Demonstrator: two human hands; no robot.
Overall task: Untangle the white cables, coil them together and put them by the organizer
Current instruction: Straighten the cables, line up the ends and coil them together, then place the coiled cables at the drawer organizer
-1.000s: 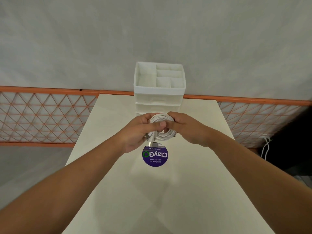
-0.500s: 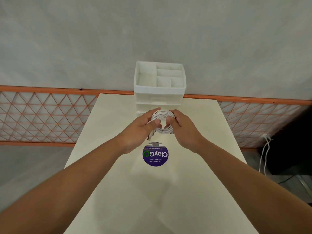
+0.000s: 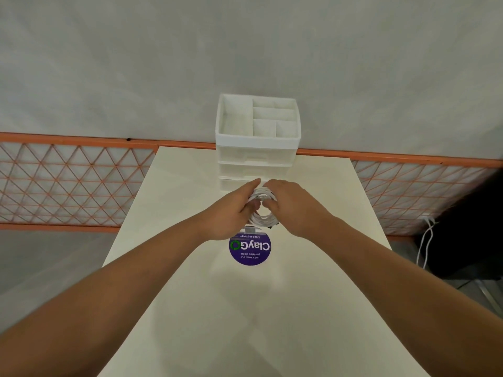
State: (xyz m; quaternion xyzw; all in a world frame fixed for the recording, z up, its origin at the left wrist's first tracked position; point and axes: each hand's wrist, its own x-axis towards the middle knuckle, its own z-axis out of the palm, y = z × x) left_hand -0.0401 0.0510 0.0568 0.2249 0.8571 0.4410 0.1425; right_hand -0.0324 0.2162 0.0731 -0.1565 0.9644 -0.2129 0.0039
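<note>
Both hands (image 3: 261, 205) gripping cable coil (image 3: 263, 219) before organizer (image 3: 258, 148); purple sticker (image 3: 250, 248) beneath.

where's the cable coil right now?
Head view, centre: the coil of white cables is held between the left hand and right hand, just in front of the white organizer and just beyond the purple sticker.

White plastic drawer organizer (image 3: 258, 148) at far edge of cream rectangular table (image 3: 190, 308); coiled white cables (image 3: 262, 208) between hands just before it; round purple sticker (image 3: 250, 248) nearer still.
</note>
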